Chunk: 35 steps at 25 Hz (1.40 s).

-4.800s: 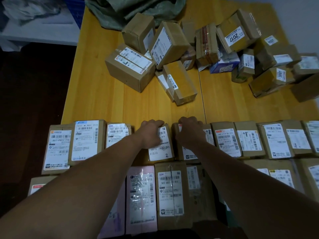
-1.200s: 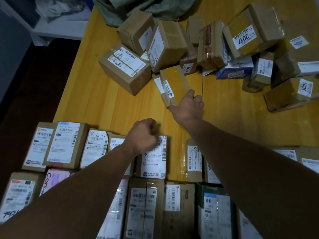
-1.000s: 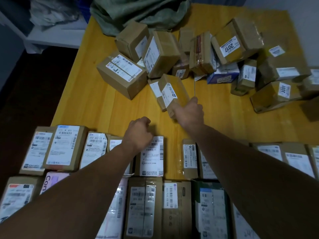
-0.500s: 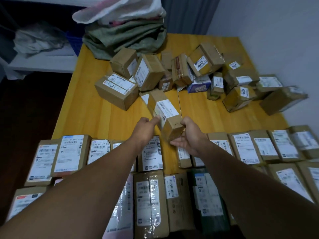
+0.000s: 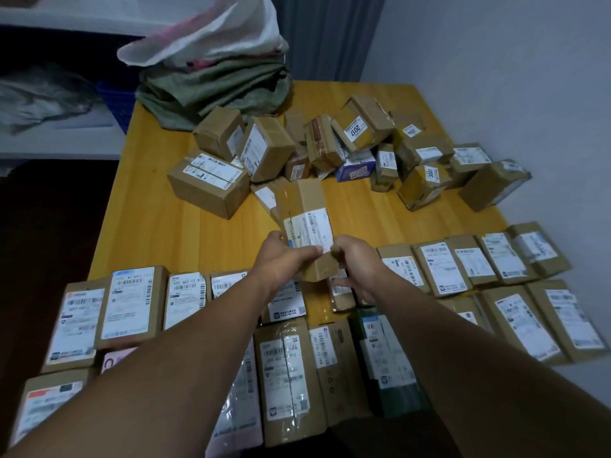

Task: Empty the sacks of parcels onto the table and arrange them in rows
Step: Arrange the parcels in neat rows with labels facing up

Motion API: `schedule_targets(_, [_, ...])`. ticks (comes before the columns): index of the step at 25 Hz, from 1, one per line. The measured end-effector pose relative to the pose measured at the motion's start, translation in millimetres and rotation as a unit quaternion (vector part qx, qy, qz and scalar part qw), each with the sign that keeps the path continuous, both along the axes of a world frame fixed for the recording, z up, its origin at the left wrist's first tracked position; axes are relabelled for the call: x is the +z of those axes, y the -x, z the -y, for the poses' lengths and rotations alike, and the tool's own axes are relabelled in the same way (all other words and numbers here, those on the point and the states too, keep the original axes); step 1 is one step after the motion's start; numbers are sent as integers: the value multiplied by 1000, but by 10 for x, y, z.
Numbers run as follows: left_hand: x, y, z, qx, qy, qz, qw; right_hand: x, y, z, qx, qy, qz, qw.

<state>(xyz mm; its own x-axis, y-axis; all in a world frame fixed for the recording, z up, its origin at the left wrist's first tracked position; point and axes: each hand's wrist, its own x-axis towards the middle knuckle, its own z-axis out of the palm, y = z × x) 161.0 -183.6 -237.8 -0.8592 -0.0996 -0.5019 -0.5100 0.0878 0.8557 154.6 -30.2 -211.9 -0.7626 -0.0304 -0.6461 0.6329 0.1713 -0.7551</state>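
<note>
Both of my hands hold one long brown parcel point(image 5: 302, 216) with a white label, raised above the near rows. My left hand point(image 5: 281, 257) grips its near left side, thumb across the label. My right hand point(image 5: 355, 259) grips its near right edge. Two rows of labelled parcels point(image 5: 439, 269) lie side by side along the near part of the yellow table point(image 5: 155, 206). A gap shows in the far row just under my hands. A loose pile of brown parcels point(image 5: 264, 147) sits at the far middle and right. Green and white sacks point(image 5: 211, 90) lie crumpled at the far edge.
A large brown box point(image 5: 206, 181) stands at the pile's left end. A wall runs close along the table's right side. A white shelf point(image 5: 56, 140) and dark floor are to the left. Bare table lies between the pile and the rows.
My right hand picked the long parcel from the pile and drew it toward me. My left hand left the row and took hold of it too. The view tilted up.
</note>
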Motion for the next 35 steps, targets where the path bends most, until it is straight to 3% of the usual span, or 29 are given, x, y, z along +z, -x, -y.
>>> schedule_targets(5, [13, -132, -31, -29, 24, -29, 999, 51, -25, 2, -34, -13, -50, 998])
schedule_targets(8, [36, -120, 21, -57, 114, -55, 990, 85, 36, -5, -47, -38, -78, 995])
schedule_targets(11, [143, -86, 102, -149, 285, -88, 943, 183, 183, -24, -71, -79, -118, 987])
schedule_targets(13, [199, -49, 143, -196, 351, -134, 906, 259, 309, -44, -63, -88, -146, 983])
schedule_targets(18, [307, 28, 76, -268, 389, -193, 860, 315, 543, -119, 89, -113, -120, 982])
schedule_targets(22, [256, 144, 31, -316, 429, -205, 821, 237, 633, -192, 271, -199, -89, 937])
schedule_targets(24, [215, 204, 5, -332, 447, -202, 805, 200, 673, -263, 291, -176, -59, 938])
schedule_targets(25, [206, 215, -18, -313, 440, -204, 817, 180, 695, -295, 271, -153, -49, 949])
schedule_targets(29, [154, 229, -121, -114, 352, -133, 920, 50, 799, -367, 158, -108, -28, 981])
schedule_targets(31, [53, 235, -98, -81, 340, -68, 934, -4, 819, -369, 126, -97, -15, 987])
schedule_targets(35, [-125, 191, -67, -112, 344, -1, 932, -117, 784, -333, 106, -78, 10, 991])
